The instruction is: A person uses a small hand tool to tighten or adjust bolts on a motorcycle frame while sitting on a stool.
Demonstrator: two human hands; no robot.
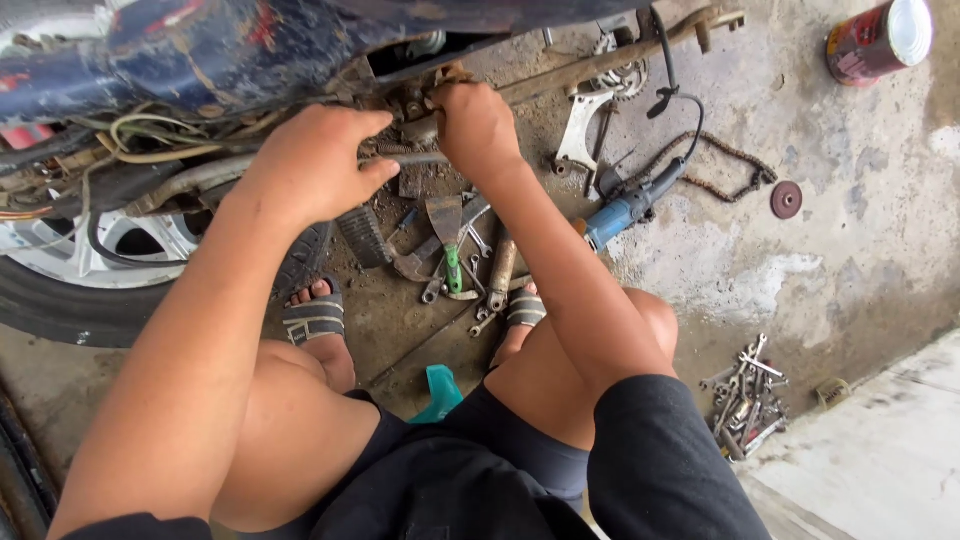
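While the person squats on the concrete floor (860, 230), the biggest thing in view is the dark blue motorbike body (200, 50) running across the far left, with its wheel and tyre (70, 290) down at the left edge and a mess of wires (130, 140) hanging under it. Both arms reach out to the underside of the bike. The left hand (310, 165) is clenched around a thin metal rod (415, 158) that runs across to the right hand (475, 130), which is fisted tight on a rusty part right up at the frame; can't tell exactly what's inside that grip. On the floor just past the right forearm lies a blue angle grinder (625, 210) with its black cord looping away, a loose drive chain (730, 165) to its right and a small reddish disc (786, 199) further right. A red and white can (880, 40) sits tipped in the far right corner. Between the sandalled feet there's a scatter of wrenches and a green-handled tool (453, 265), and nearer, a teal plastic piece (440, 392). Over at the near right sits a little pile of spanners (745, 400).
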